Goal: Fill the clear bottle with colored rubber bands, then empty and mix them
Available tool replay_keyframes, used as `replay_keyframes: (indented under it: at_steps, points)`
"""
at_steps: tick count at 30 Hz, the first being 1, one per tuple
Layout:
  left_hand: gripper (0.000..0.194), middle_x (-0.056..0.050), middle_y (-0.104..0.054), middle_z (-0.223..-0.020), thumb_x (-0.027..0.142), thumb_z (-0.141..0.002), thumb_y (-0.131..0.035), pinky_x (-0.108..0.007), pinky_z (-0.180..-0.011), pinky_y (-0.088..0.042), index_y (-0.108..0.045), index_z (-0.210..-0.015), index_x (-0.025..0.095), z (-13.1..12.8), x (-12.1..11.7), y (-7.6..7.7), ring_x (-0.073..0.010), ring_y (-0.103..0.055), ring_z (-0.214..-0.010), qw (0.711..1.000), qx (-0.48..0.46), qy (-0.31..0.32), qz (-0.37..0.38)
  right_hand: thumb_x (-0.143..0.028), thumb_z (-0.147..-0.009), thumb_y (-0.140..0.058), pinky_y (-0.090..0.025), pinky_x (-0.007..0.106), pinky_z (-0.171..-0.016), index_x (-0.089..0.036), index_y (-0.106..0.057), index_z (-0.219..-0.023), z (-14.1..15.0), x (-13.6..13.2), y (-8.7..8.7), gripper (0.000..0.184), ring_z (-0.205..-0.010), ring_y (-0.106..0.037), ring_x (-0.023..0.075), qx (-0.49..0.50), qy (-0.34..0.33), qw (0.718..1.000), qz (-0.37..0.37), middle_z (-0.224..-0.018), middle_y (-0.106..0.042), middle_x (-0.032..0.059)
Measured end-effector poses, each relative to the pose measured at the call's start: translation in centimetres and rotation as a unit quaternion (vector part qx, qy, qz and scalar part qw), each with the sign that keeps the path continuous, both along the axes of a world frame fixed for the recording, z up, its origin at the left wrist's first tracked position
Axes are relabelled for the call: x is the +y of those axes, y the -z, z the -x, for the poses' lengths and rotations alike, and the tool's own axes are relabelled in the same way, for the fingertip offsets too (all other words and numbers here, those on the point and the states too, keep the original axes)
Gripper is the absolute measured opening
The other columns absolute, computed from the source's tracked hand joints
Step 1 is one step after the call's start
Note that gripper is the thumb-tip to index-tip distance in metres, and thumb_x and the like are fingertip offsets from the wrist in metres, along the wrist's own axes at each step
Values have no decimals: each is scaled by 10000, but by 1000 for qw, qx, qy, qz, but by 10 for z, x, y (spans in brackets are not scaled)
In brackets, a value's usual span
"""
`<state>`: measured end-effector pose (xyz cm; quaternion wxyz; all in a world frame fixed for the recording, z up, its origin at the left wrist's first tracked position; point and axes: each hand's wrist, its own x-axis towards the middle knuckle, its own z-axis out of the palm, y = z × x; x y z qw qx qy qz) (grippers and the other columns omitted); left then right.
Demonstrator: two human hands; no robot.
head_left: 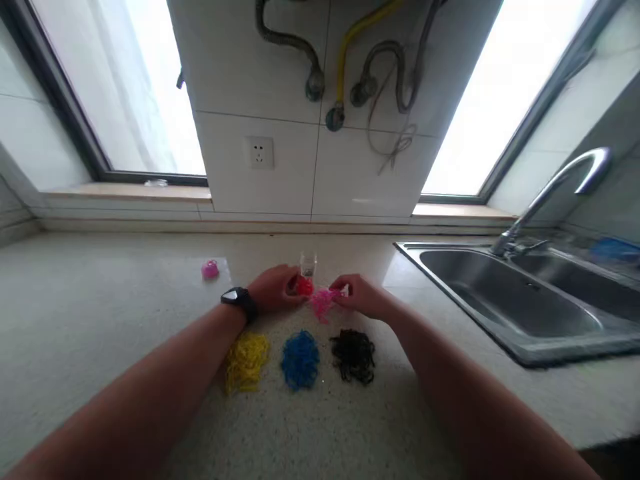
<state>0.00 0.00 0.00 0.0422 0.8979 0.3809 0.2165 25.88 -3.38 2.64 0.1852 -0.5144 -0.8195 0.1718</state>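
Note:
My left hand point(276, 288), with a dark watch on the wrist, curls its thumb and fingers around the near end of a small clear container point(309, 263). Red rubber bands point(304, 286) show between thumb and fingers; whether they are inside the container or in front of it, I cannot tell. The fingers of my right hand point(361, 295) pinch the edge of a tangled clump of pink rubber bands point(323, 303), close beside the red ones. Nearer to me lie separate piles of yellow bands point(247, 361), blue bands point(300, 360) and black bands point(353, 356).
A round pink cap-like piece point(210, 269) sits on the counter point(125, 313) to the left. At right is a steel double sink point(505, 293) with a curved faucet point(555, 183). Pipes and a socket point(261, 153) are on the tiled wall behind, between two windows.

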Motion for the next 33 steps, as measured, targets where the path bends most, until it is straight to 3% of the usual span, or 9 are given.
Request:
replay_keyframes:
  at_steps: [9, 15, 27, 33]
  points:
    - [399, -32, -572, -785, 565, -782, -627, -284, -620, -322, -557, -880, 185, 1, 0, 0, -169, -472, -685, 1000, -2, 3, 7, -460, -751, -700, -415, 280, -704, -216, -707, -1065, -9, -3, -5, 398, -803, -613, 176, -47, -13, 998, -36, -991, -709, 62]
    - [403, -27, -563, -771, 572, -785, -622, -285, -611, -323, -554, -878, 186, 1, 1, 0, -167, -466, -678, 1000, 1, 2, 3, -546, -770, -657, -437, 317, -773, -231, -709, -1060, -7, -6, -5, 431, -904, -642, 227, -116, -11, 991, -61, -1003, -711, 76]
    - [400, -28, -569, -773, 576, -789, -616, -288, -614, -335, -545, -868, 190, 1, 0, -1, -169, -476, -676, 1000, 11, -1, -10, -378, -797, -622, -406, 296, -697, -271, -719, -919, 0, 2, 5, 189, -863, -646, 212, -139, 20, 987, -80, -924, -727, 28]
    - [416, -38, -578, -788, 596, -804, -591, -297, -629, -353, -549, -874, 187, 1, 1, 0, -176, -493, -686, 1000, 16, -9, -18, -344, -769, -650, -400, 288, -691, -259, -736, -851, -3, 6, 7, 145, -774, -628, 180, -87, 16, 992, -89, -852, -729, 21]
